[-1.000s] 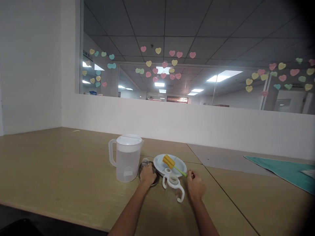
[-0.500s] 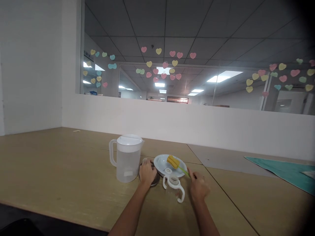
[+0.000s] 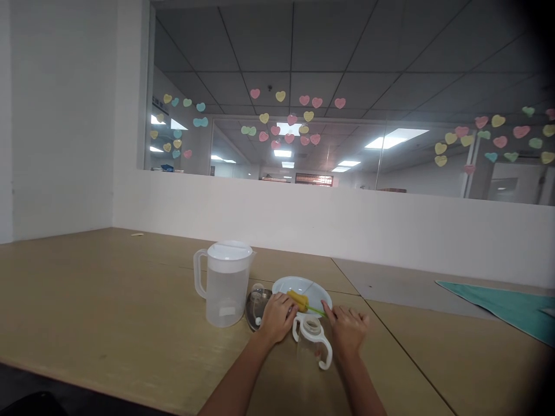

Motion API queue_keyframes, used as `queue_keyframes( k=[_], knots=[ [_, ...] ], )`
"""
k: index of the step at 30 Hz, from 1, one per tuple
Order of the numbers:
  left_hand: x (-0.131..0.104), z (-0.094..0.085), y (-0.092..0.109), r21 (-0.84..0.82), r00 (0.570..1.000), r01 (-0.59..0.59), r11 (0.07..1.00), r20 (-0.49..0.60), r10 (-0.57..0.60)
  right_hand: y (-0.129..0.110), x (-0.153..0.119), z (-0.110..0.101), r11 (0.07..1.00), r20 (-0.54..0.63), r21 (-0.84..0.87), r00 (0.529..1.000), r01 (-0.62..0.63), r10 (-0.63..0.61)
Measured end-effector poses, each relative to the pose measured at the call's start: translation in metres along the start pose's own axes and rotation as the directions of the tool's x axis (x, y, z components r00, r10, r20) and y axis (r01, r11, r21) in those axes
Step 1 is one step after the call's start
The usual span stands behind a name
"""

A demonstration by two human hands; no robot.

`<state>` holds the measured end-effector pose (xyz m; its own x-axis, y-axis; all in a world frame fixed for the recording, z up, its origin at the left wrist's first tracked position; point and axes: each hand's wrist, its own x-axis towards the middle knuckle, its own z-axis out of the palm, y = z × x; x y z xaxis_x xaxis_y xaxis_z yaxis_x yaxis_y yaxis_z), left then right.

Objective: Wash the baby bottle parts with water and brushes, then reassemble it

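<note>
My right hand (image 3: pixel 350 330) grips the thin green handle of a yellow sponge bottle brush (image 3: pixel 298 300), whose head lies over a pale blue bowl (image 3: pixel 318 287). At the bowl's left front edge my left hand (image 3: pixel 277 318) has its fingers curled close to the sponge; what they hold, if anything, is hidden. Between my wrists stands a clear baby bottle (image 3: pixel 310 345) with a white two-handled collar, its mouth uncovered. Left of my left hand, a round metal dish (image 3: pixel 251 309) carries a clear domed cap (image 3: pixel 257 290) and a thin tube with a white end.
A translucent pitcher (image 3: pixel 226 292) with a white lid stands left of the metal dish. A teal cloth (image 3: pixel 503 306) lies at the right of the table (image 3: pixel 130 323). Behind rises a white wall (image 3: pixel 225 202) with a window dotted with heart-shaped notes.
My left hand has moved right from the metal dish to the bowl's edge, uncovering the parts on the dish. The brush head has shifted slightly left and down towards it.
</note>
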<state>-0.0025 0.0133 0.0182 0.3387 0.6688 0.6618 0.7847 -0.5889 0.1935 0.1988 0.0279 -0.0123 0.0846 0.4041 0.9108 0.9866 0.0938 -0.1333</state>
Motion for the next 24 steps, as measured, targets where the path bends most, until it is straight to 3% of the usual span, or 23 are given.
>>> queue_keyframes(
  k=[3,6,11,24],
  knots=[
    [0.002,0.001,0.001,0.002,0.999,-0.006,1.000,0.053,0.006,0.000,0.001,0.003,0.999,0.017,0.009,0.999,-0.034,0.034],
    [0.006,0.003,0.002,0.017,0.995,-0.001,1.000,0.098,0.000,0.002,0.003,0.004,0.987,-0.012,0.000,0.987,-0.163,0.163],
    [0.014,0.006,0.005,-0.010,0.976,-0.011,1.000,0.217,0.012,0.006,0.003,0.006,0.901,0.007,-0.033,0.902,-0.432,0.433],
    [0.029,0.017,0.007,0.039,0.958,-0.004,0.999,0.287,-0.007,0.004,0.001,0.010,0.887,0.062,-0.058,0.885,-0.458,0.461]
  ],
)
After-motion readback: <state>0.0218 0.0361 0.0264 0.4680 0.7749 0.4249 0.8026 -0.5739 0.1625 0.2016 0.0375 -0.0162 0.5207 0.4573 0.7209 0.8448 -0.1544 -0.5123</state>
